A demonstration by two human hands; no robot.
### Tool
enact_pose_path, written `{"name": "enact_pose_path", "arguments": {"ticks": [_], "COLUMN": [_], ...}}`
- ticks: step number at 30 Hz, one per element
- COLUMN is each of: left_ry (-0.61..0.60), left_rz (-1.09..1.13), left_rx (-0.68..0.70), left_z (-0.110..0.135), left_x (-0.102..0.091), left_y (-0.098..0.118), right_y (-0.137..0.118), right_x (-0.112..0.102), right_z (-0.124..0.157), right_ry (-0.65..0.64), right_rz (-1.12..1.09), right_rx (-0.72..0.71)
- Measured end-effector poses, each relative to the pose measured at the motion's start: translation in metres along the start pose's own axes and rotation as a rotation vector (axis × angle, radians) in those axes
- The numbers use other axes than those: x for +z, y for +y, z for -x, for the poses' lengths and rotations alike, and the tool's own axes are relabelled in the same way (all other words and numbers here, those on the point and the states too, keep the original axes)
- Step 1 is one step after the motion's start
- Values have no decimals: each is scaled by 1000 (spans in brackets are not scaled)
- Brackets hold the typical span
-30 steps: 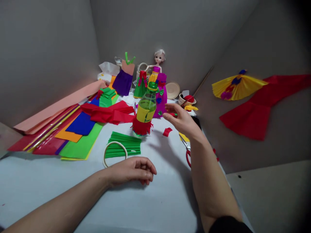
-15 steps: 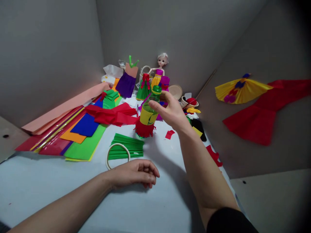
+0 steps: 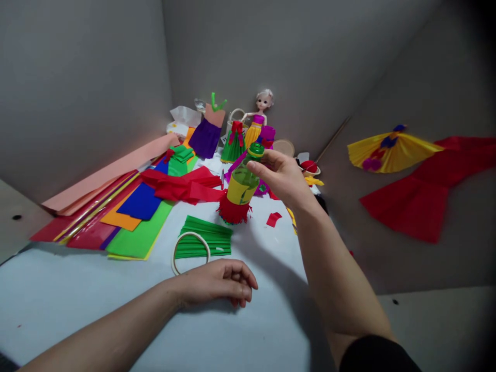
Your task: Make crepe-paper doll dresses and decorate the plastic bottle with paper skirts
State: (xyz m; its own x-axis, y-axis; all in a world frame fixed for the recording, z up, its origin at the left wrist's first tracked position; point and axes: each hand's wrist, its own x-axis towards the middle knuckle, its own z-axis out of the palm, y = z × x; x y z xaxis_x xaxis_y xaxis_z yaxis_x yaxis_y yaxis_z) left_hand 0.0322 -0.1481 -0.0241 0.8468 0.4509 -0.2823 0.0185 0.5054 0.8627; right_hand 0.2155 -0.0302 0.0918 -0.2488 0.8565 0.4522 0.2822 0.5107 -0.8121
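A green bottle (image 3: 242, 178) with a yellow band and a red fringe round its base is tilted slightly. My right hand (image 3: 284, 173) is closed round its upper part from the right, just below the green neck. My left hand (image 3: 222, 283) rests on the table with its fingers curled in, and no object shows in it. Close behind the left hand lies a white tape ring (image 3: 208, 253), overlapping a pleated green paper sheet (image 3: 213, 235). A small red paper scrap (image 3: 274, 219) lies to the right of the bottle.
Coloured sheets (image 3: 139, 206) and crumpled red paper (image 3: 186, 186) spread across the left. At the back stand a doll (image 3: 264, 103), a purple paper dress (image 3: 208, 137) and a small green dress (image 3: 233, 147). A yellow fan-shaped dress (image 3: 403, 150) and red paper dress (image 3: 411, 201) hang on the right wall.
The view has shifted slightly, so most things sit a little lower and farther right. My right hand keeps its hold on the bottle, and my left hand stays curled on the table.
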Motion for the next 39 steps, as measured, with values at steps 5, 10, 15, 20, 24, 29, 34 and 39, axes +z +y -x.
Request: {"name": "enact_pose_path", "arguments": {"ticks": [5, 10, 15, 20, 24, 29, 34, 39], "left_ry": [6, -10, 2, 12, 14, 11, 11, 19], "left_rz": [13, 24, 29, 34, 31, 62, 88, 103], "left_rx": [-6, -3, 0, -2, -6, -7, -17, -31], "left_z": [1, 0, 0, 1, 1, 0, -1, -1], "left_x": [0, -2, -2, -1, -2, -4, -3, -3], "left_y": [1, -1, 0, 2, 0, -2, -1, -1], "right_y": [-10, -24, -20, -8, 6, 39, 81, 124], "right_x": [-6, -30, -61, -90, -120, -166, -191, -194], "right_z": [1, 7, 13, 10, -11, -50, -85, -110], "right_ry": [33, 134, 242, 418, 619, 798, 759, 731], "right_rz": [24, 77, 143, 197, 341, 620, 772, 784], "right_rx": [-19, 41, 82, 91, 1, -25, 127, 248]}}
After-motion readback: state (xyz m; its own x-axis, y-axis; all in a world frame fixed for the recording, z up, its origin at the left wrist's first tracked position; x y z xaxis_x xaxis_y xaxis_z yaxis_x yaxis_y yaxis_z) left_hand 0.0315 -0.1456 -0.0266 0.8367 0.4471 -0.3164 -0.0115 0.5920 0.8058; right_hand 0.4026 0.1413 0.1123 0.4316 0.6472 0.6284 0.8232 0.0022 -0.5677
